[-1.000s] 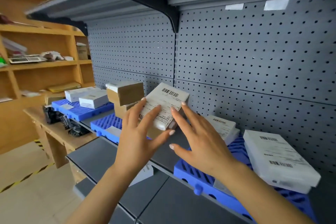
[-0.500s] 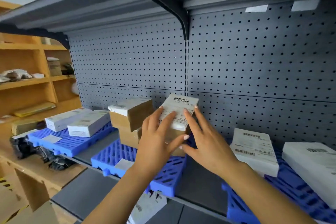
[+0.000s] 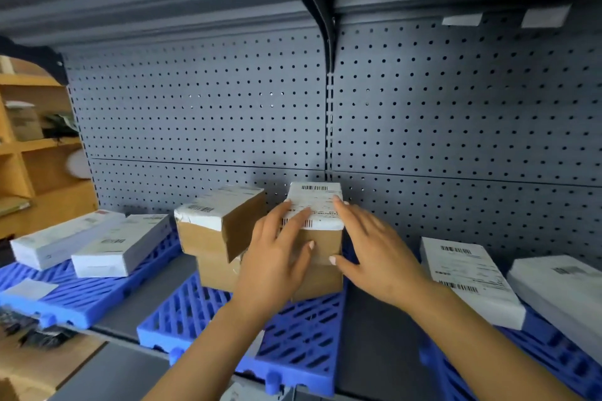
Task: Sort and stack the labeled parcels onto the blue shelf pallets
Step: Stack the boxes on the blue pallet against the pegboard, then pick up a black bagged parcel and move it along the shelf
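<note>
The left hand is laid with straight, spread fingers on the white label of the top parcel. The right hand is pressed flat against its right edge. The parcel is set on a brown box on the middle blue pallet, just beside a second stack.

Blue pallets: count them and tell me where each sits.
3: left pallet under two white boxes, middle pallet under the brown boxes, right pallet under two white parcels. Others may lie outside the view.
</note>
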`<state>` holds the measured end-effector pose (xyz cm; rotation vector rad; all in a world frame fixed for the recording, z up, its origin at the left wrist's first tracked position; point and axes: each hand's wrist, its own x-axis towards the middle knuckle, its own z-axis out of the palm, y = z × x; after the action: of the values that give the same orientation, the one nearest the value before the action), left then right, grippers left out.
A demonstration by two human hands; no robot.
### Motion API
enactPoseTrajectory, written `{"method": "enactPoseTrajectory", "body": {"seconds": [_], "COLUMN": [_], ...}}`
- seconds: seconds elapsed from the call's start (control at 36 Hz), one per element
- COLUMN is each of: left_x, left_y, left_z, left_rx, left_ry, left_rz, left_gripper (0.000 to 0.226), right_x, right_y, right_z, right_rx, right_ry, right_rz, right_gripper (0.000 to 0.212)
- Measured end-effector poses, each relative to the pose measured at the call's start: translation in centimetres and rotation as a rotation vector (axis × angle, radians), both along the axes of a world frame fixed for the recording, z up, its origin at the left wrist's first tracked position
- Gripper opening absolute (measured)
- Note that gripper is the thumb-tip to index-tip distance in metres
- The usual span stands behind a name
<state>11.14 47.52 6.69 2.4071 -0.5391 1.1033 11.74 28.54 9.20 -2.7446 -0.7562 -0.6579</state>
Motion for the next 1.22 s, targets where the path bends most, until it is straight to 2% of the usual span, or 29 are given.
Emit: {"method": "enactPoseTrajectory", "body": {"seconds": [0.14,0.31,0.47,0.64,0.92,1.22], "left_x": [0.8,0.9,-1.1,-3.5,-6.6,-14.3], "left_y": [0.4,0.4,-1.2,-4.7,-17.0,-37.4], "left_z": [0.4,0.6,1.0,1.9,2.1,0.3], "left_rx": [0.077,0.17,0.196,0.159,0.195,0.226], "left_ry": [0.034,-0.024,-0.142,-0.117,-0.141,-0.091], "left_rz": [0.032,0.082,0.004,-0.164,-0.381,-0.656], "left_gripper": [0.054,0.055,0.055,0.057,0.056,0.056], "right_x": [0.2,-0.4,-2.5,-5.5,-13.7,-27.7], "right_y": [0.1,-0.1,-1.9,-5.6,-17.0,-35.5], "right_z": [-0.2,-0.9,-1.4,-1.4,-1.5,-3.3], "right_rx": [0.016,0.016,0.024,0.038,0.024,-0.021], "right_ry": [-0.034,-0.063,-0.114,-0.147,-0.179,-0.161], "right_rz": [-0.049,-0.063,-0.074,-0.111,-0.316,-0.644], "right_gripper": [0.087,0.083,0.078,0.071,0.068,0.065]}}
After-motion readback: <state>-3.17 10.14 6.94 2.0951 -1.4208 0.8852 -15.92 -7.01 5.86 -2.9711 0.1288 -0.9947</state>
